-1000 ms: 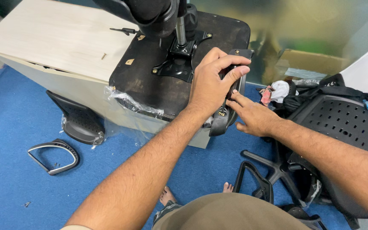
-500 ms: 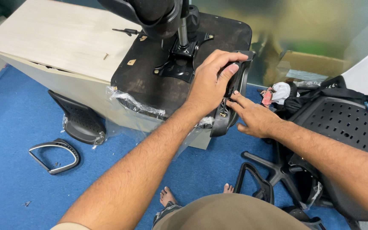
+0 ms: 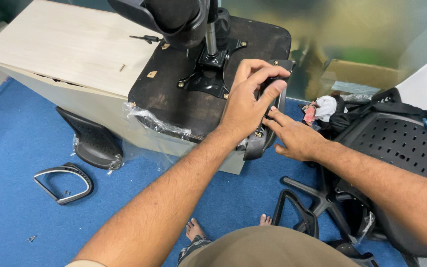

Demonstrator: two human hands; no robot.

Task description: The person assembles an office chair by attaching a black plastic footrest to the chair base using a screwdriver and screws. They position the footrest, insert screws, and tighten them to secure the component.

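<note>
Both hands at the armrest on the seat edge

I see my left hand (image 3: 245,106) clamped over the black armrest (image 3: 268,118), fingers curled round its top; my right hand (image 3: 295,138) sits just beside it, fingers loosely apart, fingertips touching its lower part, the upturned seat (image 3: 174,94) under my left palm

Left hand (image 3: 247,104) curled in a grip, right hand (image 3: 295,138) flat, fingers extended.
</note>
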